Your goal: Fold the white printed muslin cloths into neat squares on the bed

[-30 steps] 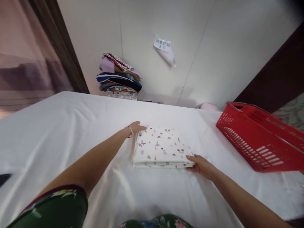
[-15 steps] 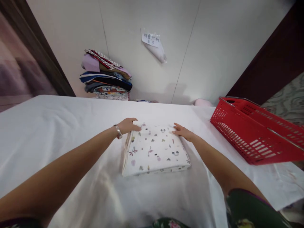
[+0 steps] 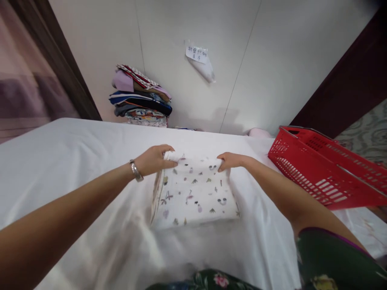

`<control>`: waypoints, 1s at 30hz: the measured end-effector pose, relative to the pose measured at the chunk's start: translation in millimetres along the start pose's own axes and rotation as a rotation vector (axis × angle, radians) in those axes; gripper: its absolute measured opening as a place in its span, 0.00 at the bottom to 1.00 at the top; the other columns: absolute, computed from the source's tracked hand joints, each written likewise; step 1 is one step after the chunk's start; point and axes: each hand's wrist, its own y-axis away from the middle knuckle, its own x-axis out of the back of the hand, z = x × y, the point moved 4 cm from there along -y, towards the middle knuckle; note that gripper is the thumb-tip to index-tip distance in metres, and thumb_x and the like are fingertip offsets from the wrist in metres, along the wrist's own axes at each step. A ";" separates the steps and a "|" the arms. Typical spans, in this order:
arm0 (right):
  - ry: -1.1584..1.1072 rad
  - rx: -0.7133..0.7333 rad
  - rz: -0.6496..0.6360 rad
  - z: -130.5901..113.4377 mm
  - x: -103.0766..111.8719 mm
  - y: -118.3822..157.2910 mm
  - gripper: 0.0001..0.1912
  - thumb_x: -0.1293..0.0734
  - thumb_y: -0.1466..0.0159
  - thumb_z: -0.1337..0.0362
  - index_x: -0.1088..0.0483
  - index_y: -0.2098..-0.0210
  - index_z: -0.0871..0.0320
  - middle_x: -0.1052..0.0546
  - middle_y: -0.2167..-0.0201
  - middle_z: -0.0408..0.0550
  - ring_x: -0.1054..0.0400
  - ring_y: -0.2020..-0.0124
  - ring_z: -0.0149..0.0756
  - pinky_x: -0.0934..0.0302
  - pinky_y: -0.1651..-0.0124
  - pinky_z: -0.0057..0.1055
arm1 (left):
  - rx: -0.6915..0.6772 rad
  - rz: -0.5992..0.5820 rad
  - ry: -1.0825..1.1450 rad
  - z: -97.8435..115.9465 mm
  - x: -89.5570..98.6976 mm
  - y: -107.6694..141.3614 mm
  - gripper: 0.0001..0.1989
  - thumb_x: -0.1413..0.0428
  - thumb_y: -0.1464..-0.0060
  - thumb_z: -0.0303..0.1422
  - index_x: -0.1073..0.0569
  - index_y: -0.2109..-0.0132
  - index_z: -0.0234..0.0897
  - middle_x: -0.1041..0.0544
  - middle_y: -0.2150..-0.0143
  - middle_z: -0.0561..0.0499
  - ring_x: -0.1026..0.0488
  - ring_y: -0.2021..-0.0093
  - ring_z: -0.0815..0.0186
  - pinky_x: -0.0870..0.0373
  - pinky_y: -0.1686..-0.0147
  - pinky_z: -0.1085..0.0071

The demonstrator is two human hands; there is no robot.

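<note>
A folded white cloth [image 3: 193,189] printed with small plants and rainbows lies in front of me. My left hand [image 3: 155,160] grips its far left corner, thumb on top and fingers behind the edge. At the far right corner, my right hand [image 3: 229,161] pinches the same cloth between thumb and fingers. The cloth's far edge looks slightly raised between the two hands. Several layers show along its left side. Fingertips behind the far edge are hidden.
The cloth rests on a white-covered table [image 3: 75,161]. A red plastic basket [image 3: 317,173] stands on the right. Beyond the far edge, a stack of folded fabrics [image 3: 142,96] leans near the wall. A paper note [image 3: 198,54] hangs on the wall.
Both hands have closed on the far corners of the cloth, where the right one was lying loosely with fingers spread. The far edge has lifted a little.
</note>
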 end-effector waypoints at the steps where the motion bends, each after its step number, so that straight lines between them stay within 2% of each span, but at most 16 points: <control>1: 0.019 0.009 0.040 -5.3 10.5 4.5 0.16 0.28 0.55 0.62 0.27 0.66 0.58 0.24 0.66 0.44 0.31 0.62 0.38 0.39 0.62 0.28 | 0.016 0.029 -0.011 -2.0 8.9 -2.7 0.22 0.42 0.63 0.44 0.27 0.59 0.36 0.27 0.68 0.53 0.31 0.67 0.64 0.37 0.65 0.71; 5: 0.092 0.074 0.243 -42.0 69.7 29.3 0.16 0.29 0.52 0.58 0.28 0.66 0.59 0.26 0.69 0.42 0.33 0.67 0.32 0.41 0.65 0.25 | -0.043 0.188 -0.014 6.4 60.7 -17.0 0.23 0.41 0.61 0.43 0.28 0.58 0.33 0.27 0.67 0.52 0.30 0.62 0.63 0.37 0.61 0.70; 8: 0.186 0.129 0.470 -75.5 111.0 55.2 0.16 0.32 0.47 0.57 0.30 0.63 0.60 0.28 0.70 0.42 0.34 0.69 0.30 0.43 0.67 0.25 | -0.153 0.355 -0.019 23.7 102.8 -18.7 0.24 0.44 0.55 0.41 0.31 0.55 0.26 0.27 0.62 0.50 0.31 0.59 0.64 0.38 0.57 0.67; 10: 0.317 0.168 0.641 -91.6 119.3 70.7 0.14 0.33 0.44 0.57 0.30 0.62 0.58 0.28 0.69 0.43 0.35 0.68 0.32 0.42 0.66 0.26 | -0.269 0.458 -0.041 31.6 118.2 -9.9 0.23 0.46 0.52 0.41 0.32 0.55 0.26 0.28 0.58 0.48 0.32 0.56 0.64 0.38 0.55 0.67; 11: 0.400 0.196 0.720 -96.3 114.0 76.3 0.13 0.34 0.43 0.58 0.30 0.62 0.58 0.27 0.68 0.45 0.35 0.67 0.34 0.42 0.65 0.28 | -0.326 0.496 -0.056 31.3 119.0 -2.3 0.21 0.46 0.51 0.41 0.32 0.55 0.27 0.28 0.56 0.48 0.32 0.55 0.65 0.37 0.54 0.68; 13: 0.571 0.282 0.860 -96.7 82.7 81.6 0.11 0.35 0.41 0.60 0.30 0.60 0.57 0.27 0.65 0.49 0.35 0.62 0.39 0.41 0.60 0.33 | -0.417 0.534 -0.089 18.6 104.0 18.7 0.19 0.44 0.51 0.40 0.32 0.55 0.31 0.28 0.53 0.49 0.32 0.53 0.66 0.36 0.51 0.68; 15: 0.700 0.402 0.941 -85.1 26.6 80.0 0.12 0.38 0.40 0.65 0.31 0.57 0.58 0.27 0.61 0.53 0.36 0.59 0.42 0.43 0.55 0.39 | -0.495 0.487 -0.140 -8.2 65.9 45.3 0.17 0.45 0.49 0.37 0.33 0.54 0.33 0.27 0.52 0.48 0.31 0.52 0.67 0.34 0.50 0.67; 17: 0.748 0.532 0.888 -65.2 -42.4 74.4 0.14 0.41 0.41 0.71 0.32 0.56 0.59 0.26 0.61 0.53 0.36 0.59 0.40 0.43 0.53 0.40 | -0.595 0.339 -0.230 -39.8 11.1 75.5 0.13 0.49 0.47 0.33 0.33 0.53 0.36 0.26 0.52 0.48 0.30 0.52 0.67 0.32 0.50 0.66; 19: 0.734 0.646 0.748 -45.7 -106.3 71.4 0.16 0.42 0.42 0.75 0.32 0.57 0.58 0.26 0.65 0.51 0.36 0.62 0.38 0.43 0.54 0.40 | -0.704 0.219 -0.302 -66.0 -42.1 107.1 0.12 0.51 0.48 0.28 0.31 0.55 0.38 0.24 0.56 0.49 0.29 0.52 0.66 0.34 0.47 0.63; 21: 0.661 0.605 0.680 -30.3 -145.3 73.2 0.20 0.42 0.45 0.78 0.33 0.56 0.58 0.27 0.63 0.51 0.36 0.60 0.38 0.42 0.55 0.38 | -0.743 0.174 -0.333 -80.8 -78.3 132.7 0.14 0.55 0.48 0.23 0.31 0.56 0.39 0.23 0.56 0.50 0.29 0.51 0.68 0.35 0.45 0.64; 22: 0.638 0.592 0.666 -26.5 -156.0 76.3 0.21 0.42 0.46 0.79 0.33 0.56 0.58 0.27 0.63 0.51 0.37 0.61 0.38 0.42 0.55 0.39 | -0.739 0.194 -0.344 -83.4 -87.8 142.2 0.15 0.55 0.48 0.23 0.31 0.56 0.38 0.24 0.55 0.49 0.30 0.50 0.68 0.35 0.45 0.64; 24: 0.614 0.564 0.671 -23.9 -163.7 84.1 0.22 0.42 0.48 0.80 0.33 0.56 0.59 0.28 0.63 0.51 0.37 0.61 0.39 0.42 0.54 0.40 | -0.720 0.235 -0.360 -81.3 -94.7 155.2 0.15 0.56 0.47 0.22 0.32 0.55 0.38 0.24 0.55 0.49 0.29 0.50 0.68 0.35 0.45 0.64; 26: 0.615 0.560 0.675 -25.0 -164.7 91.9 0.23 0.42 0.48 0.81 0.33 0.56 0.58 0.28 0.63 0.51 0.37 0.62 0.39 0.44 0.51 0.42 | -0.705 0.238 -0.369 -74.5 -93.4 163.8 0.16 0.56 0.47 0.21 0.31 0.54 0.38 0.23 0.55 0.49 0.29 0.51 0.67 0.34 0.46 0.65; 30: 0.584 0.553 0.635 -27.8 -171.6 105.0 0.24 0.43 0.49 0.81 0.33 0.54 0.59 0.29 0.61 0.53 0.37 0.58 0.40 0.43 0.51 0.41 | -0.687 0.159 -0.341 -61.0 -88.4 182.1 0.15 0.54 0.46 0.22 0.31 0.54 0.39 0.24 0.53 0.49 0.31 0.47 0.64 0.37 0.43 0.63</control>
